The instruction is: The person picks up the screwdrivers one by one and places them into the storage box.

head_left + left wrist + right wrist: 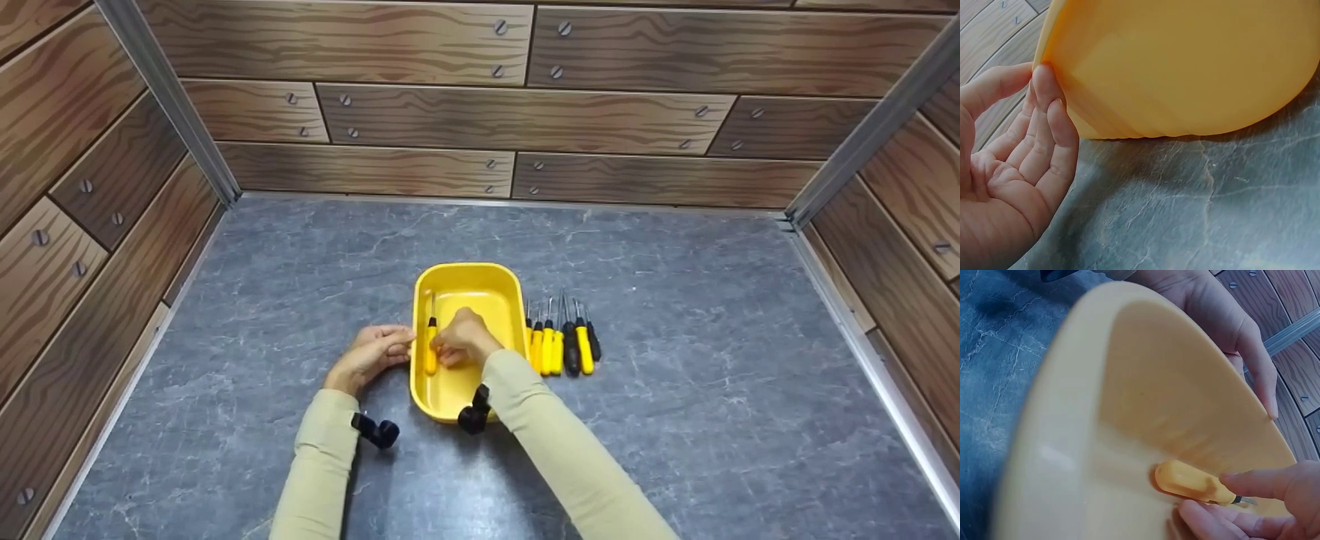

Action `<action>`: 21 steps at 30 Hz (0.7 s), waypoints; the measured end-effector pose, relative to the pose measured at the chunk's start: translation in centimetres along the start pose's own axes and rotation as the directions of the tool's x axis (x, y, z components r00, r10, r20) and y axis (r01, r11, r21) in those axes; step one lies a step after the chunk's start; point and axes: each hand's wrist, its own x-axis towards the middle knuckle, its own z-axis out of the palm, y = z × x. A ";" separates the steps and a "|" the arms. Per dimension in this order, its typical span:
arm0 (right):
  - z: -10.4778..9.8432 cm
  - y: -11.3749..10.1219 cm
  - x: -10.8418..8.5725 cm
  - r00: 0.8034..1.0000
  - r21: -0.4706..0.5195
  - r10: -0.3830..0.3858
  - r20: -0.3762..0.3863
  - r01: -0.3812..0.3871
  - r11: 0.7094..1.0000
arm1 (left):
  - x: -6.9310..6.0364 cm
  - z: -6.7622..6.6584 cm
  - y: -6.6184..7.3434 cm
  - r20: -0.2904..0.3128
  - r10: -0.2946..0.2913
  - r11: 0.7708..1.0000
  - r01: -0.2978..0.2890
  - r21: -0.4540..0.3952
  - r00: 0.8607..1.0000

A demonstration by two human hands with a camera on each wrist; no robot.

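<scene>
A yellow plastic tray (469, 276) with rounded corners rests on the grey surface. My left hand (371, 356) is at its left side, thumb and forefinger pinching the rim, as the left wrist view shows up close. Inside the tray, along its left wall, lies a screwdriver (431, 349) with a yellow handle, a black collar and a thin metal shaft. My right hand (466, 337) reaches into the tray. Its thumb and forefinger pinch the yellow handle (1188, 482) near the collar in the right wrist view.
Right of the tray, several screwdrivers (556, 349) lie side by side, shafts pointing away, with yellow or black handles. The nearest is partly hidden by the tray's wall. Wood-patterned panels (420, 116) with metal edging enclose the marbled grey surface (712, 360) at the back and sides.
</scene>
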 end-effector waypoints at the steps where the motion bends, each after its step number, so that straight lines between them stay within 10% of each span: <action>1: -0.1 0.0 0.0 1.000 0.006 -0.002 0.000 0.002 1.000 | 0.0 0.0 0.0 0.007 0.002 1.000 -0.002 -0.004 1.000; 21: -3.7 -1.1 -2.9 0.992 0.036 -0.107 0.072 0.105 0.994 | -0.5 -0.5 -0.4 0.095 -0.016 1.000 0.015 0.012 0.995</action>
